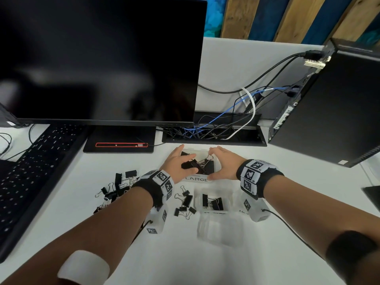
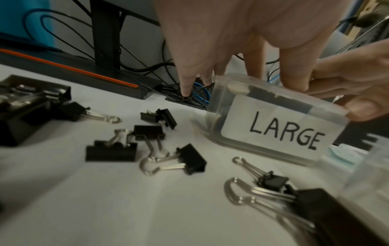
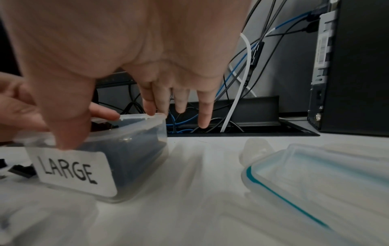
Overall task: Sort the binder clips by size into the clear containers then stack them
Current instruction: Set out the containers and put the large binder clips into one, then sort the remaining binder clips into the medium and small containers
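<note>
From the head view, both hands flank the LARGE container [image 1: 197, 178] on the counter [image 1: 205, 264], left hand [image 1: 178, 163] and right hand [image 1: 221, 164] at its sides.

Left wrist view: left fingers [image 2: 294, 69] reach over its rim, loose binder clips [image 2: 147, 146] nearby.

Right wrist view: right thumb [image 3: 69, 126] and fingertips [image 3: 150, 106] grasp the container's rim; a lid [image 3: 315, 179] lies beside it.
</note>
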